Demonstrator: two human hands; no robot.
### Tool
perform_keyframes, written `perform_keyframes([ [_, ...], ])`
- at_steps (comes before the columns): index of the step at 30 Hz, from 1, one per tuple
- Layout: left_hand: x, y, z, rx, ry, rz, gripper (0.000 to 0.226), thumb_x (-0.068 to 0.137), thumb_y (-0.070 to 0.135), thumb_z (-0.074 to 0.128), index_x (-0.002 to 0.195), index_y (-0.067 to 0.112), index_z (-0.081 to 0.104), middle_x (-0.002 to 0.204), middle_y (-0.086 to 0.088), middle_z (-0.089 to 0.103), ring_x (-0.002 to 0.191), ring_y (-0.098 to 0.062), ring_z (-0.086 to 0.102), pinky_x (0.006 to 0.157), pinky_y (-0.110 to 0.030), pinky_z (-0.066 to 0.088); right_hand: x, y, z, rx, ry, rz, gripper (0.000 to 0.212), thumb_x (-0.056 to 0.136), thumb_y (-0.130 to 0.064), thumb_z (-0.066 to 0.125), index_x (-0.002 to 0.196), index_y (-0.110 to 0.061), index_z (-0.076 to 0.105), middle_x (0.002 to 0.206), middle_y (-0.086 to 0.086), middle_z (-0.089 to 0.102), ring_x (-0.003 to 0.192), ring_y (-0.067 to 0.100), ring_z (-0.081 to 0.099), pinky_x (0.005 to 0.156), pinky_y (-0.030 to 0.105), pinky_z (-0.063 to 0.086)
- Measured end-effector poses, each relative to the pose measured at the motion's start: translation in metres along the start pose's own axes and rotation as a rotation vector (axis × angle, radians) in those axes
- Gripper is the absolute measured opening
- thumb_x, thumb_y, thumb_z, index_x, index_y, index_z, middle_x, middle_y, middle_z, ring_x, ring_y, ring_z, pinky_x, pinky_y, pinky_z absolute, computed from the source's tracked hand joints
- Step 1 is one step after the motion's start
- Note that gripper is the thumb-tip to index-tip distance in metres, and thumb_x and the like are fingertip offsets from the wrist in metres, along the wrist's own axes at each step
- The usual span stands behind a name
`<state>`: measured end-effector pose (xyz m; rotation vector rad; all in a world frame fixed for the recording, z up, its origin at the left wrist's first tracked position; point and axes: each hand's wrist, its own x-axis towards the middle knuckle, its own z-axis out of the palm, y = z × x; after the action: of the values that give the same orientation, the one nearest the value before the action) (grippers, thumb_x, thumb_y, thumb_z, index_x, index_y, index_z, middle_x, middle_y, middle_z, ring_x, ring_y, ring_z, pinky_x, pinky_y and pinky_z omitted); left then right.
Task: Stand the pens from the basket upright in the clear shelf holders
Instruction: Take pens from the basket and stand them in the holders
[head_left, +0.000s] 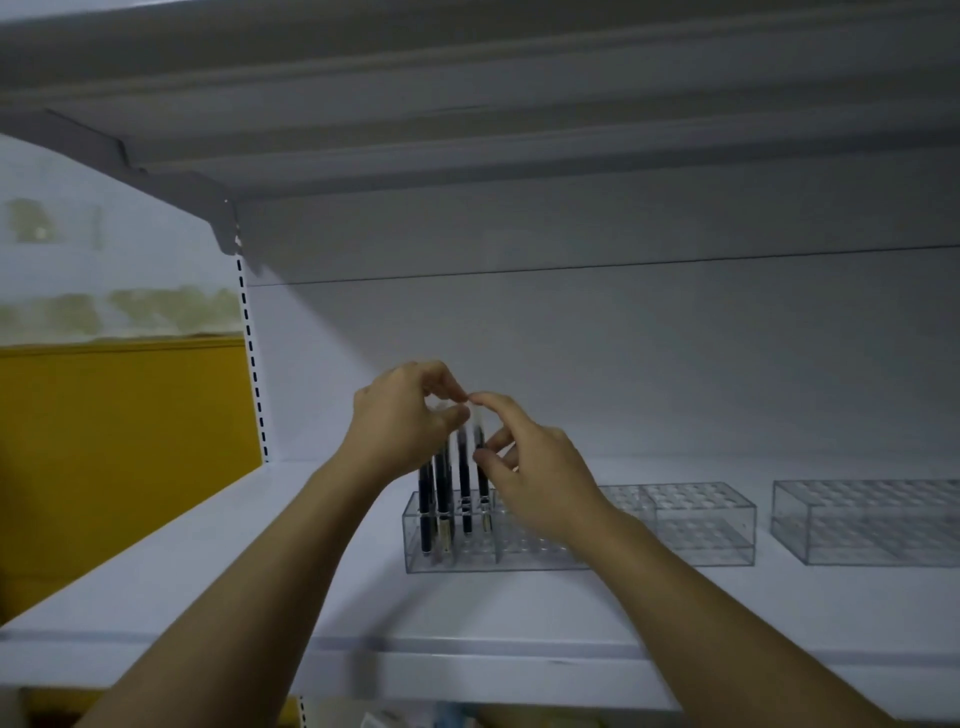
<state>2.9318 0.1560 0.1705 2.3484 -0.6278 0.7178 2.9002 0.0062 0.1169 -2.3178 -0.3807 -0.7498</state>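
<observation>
A clear holder (457, 558) with rows of holes stands on the white shelf (208, 571). Several dark pens (441, 499) stand upright in its left end. My left hand (400, 421) is above them, its thumb and fingers curled round the tops of the left pens. My right hand (530, 478) is just to the right; its forefinger and thumb pinch the rightmost pen (482, 467) near its top. The two hands' fingertips almost touch. The basket is out of view.
A second clear holder (696, 525) sits right behind my right wrist and a third (872, 519) further right, both without pens. Another shelf (467, 130) hangs low overhead. A slotted upright (252, 353) and a yellow panel (119, 441) stand at the left.
</observation>
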Motion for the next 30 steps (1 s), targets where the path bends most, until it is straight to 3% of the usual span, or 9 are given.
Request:
perform_keyframes([
  [5, -0.004, 0.002, 0.000, 0.055, 0.010, 0.010, 0.009, 0.087, 0.034, 0.065, 0.090, 0.037, 0.056, 0.106, 0.014, 0.057, 0.111, -0.015, 0.053, 0.105, -0.048, 0.038, -0.001, -0.001, -0.007, 0.011, -0.078, 0.046, 0.061, 0.097, -0.017, 0.052, 0.144, -0.048, 0.026, 0.086, -0.011, 0.061, 0.070, 0.011, 0.062, 0.066, 0.024, 0.053],
  [8, -0.007, 0.002, -0.005, 0.090, -0.002, 0.020, 0.014, 0.087, 0.038, 0.064, 0.101, 0.038, 0.060, 0.115, 0.012, 0.060, 0.113, -0.015, 0.052, 0.107, -0.049, 0.035, -0.002, -0.004, -0.008, 0.007, -0.104, 0.076, 0.068, 0.097, -0.020, 0.054, 0.145, -0.051, 0.019, 0.100, -0.007, 0.064, 0.081, 0.012, 0.064, 0.077, 0.030, 0.057],
  [11, -0.022, 0.002, -0.010, 0.156, 0.027, 0.049, 0.037, 0.089, 0.038, 0.063, 0.125, 0.034, 0.056, 0.134, 0.008, 0.054, 0.128, -0.016, 0.045, 0.118, -0.047, 0.018, -0.011, -0.005, -0.011, -0.080, -0.073, 0.078, 0.078, 0.094, -0.029, 0.059, 0.147, -0.052, 0.006, 0.124, -0.006, 0.057, 0.101, 0.012, 0.059, 0.090, 0.033, 0.052],
  [16, -0.077, 0.010, -0.003, 0.187, 0.135, 0.182, 0.049, 0.089, 0.032, 0.064, 0.136, 0.028, 0.051, 0.137, 0.008, 0.053, 0.131, -0.012, 0.042, 0.120, -0.034, 0.006, -0.041, -0.008, -0.025, -0.153, -0.005, 0.046, 0.077, 0.091, -0.037, 0.061, 0.150, -0.045, 0.011, 0.138, -0.008, 0.046, 0.120, 0.011, 0.049, 0.099, 0.032, 0.044],
  [19, -0.107, 0.016, 0.011, 0.248, 0.119, 0.231, 0.051, 0.085, 0.029, 0.068, 0.134, 0.021, 0.055, 0.134, 0.001, 0.057, 0.128, -0.018, 0.048, 0.118, -0.034, 0.014, -0.070, -0.014, -0.039, -0.212, 0.014, 0.033, 0.071, 0.090, -0.040, 0.061, 0.148, -0.040, 0.021, 0.142, -0.008, 0.041, 0.127, 0.013, 0.045, 0.104, 0.035, 0.042],
  [21, -0.125, 0.024, 0.020, 0.270, 0.141, 0.269, 0.049, 0.080, 0.026, 0.073, 0.127, 0.017, 0.061, 0.125, -0.003, 0.063, 0.118, -0.023, 0.056, 0.113, -0.036, 0.026, -0.095, -0.016, -0.049, -0.289, 0.024, 0.025, 0.067, 0.090, -0.041, 0.061, 0.148, -0.037, 0.026, 0.143, -0.008, 0.040, 0.129, 0.015, 0.042, 0.106, 0.035, 0.040],
  [25, -0.162, 0.052, 0.040, 0.239, 0.163, 0.358, 0.041, 0.078, 0.031, 0.069, 0.116, 0.017, 0.067, 0.111, -0.003, 0.068, 0.103, -0.026, 0.062, 0.091, -0.042, 0.046, -0.152, -0.012, -0.067, -0.451, 0.068, 0.037, 0.062, 0.089, -0.043, 0.061, 0.145, -0.033, 0.036, 0.142, -0.005, 0.042, 0.129, 0.017, 0.038, 0.107, 0.034, 0.034],
  [27, -0.181, 0.066, 0.056, 0.198, 0.130, 0.406, 0.036, 0.079, 0.033, 0.063, 0.112, 0.019, 0.067, 0.104, -0.001, 0.067, 0.094, -0.026, 0.062, 0.078, -0.041, 0.048, -0.182, -0.004, -0.072, -0.481, 0.120, 0.043, 0.057, 0.086, -0.040, 0.065, 0.139, -0.029, 0.047, 0.136, -0.003, 0.048, 0.125, 0.018, 0.042, 0.103, 0.035, 0.035],
  [30, -0.212, 0.082, 0.086, 0.060, 0.051, 0.432, 0.030, 0.082, 0.033, 0.061, 0.109, 0.021, 0.065, 0.097, 0.002, 0.064, 0.090, -0.022, 0.061, 0.069, -0.035, 0.050, -0.233, 0.017, -0.076, -0.455, 0.244, 0.016, 0.040, 0.082, -0.028, 0.072, 0.120, -0.022, 0.061, 0.113, -0.002, 0.057, 0.104, 0.018, 0.054, 0.087, 0.036, 0.047],
])
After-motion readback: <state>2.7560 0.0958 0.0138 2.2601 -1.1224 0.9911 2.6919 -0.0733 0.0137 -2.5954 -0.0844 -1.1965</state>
